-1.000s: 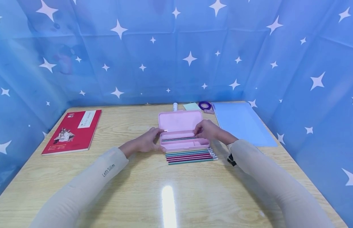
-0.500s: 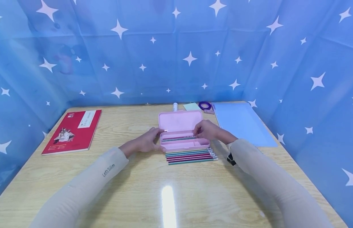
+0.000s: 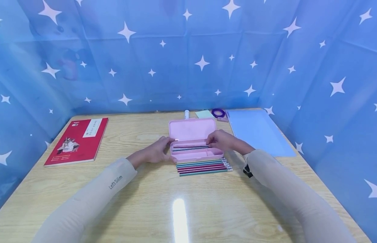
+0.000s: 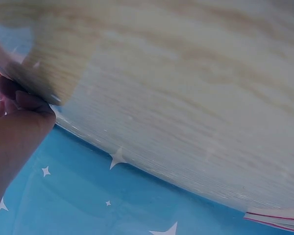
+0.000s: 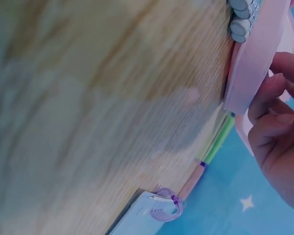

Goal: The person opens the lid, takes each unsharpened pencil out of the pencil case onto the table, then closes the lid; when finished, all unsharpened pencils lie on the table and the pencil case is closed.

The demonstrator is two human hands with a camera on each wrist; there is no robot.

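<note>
Here the left hand (image 3: 156, 152) grips the case (image 3: 193, 141) edge to steady it, while the right hand (image 3: 223, 140) pinches pencils (image 3: 190, 147) inside.

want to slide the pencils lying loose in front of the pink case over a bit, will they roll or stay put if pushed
The loose pencils look slim, stiff and light, so a sideways push would probably roll them. They lie on a glossy wooden table, so they may also slide and fan apart. The pink pencil case just behind them should block rolling that way.
</note>
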